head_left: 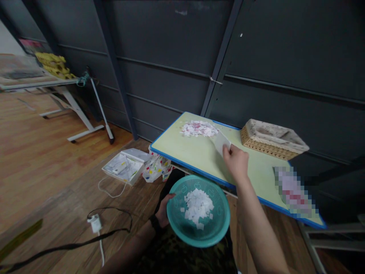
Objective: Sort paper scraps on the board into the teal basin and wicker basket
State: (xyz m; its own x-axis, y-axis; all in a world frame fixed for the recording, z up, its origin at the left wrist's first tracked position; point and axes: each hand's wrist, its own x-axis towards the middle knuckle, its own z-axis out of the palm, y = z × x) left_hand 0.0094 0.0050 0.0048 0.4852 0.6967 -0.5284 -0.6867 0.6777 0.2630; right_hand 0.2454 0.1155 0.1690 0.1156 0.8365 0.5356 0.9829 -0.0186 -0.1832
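Note:
My left hand (164, 210) grips the left rim of a round teal plastic basket (178, 228), held over my lap. Inside the basket lies a heap of small white paper pieces (199, 205). Over the pale yellow table (196, 156) with a blue edge, my right hand (236, 160) pinches a flat white card (221, 142). The card's far end is beside a second pile of white and pinkish paper scraps (199, 128) on the table, and I cannot tell whether it touches them.
A lined wicker basket (268, 146) stands at the table's back right, near a blurred-out item (295, 192). On the floor are an open white box (124, 167), a dotted plastic bag (156, 167) and a power cord with a white plug (95, 223). Dark wall panels (165, 42) rise behind.

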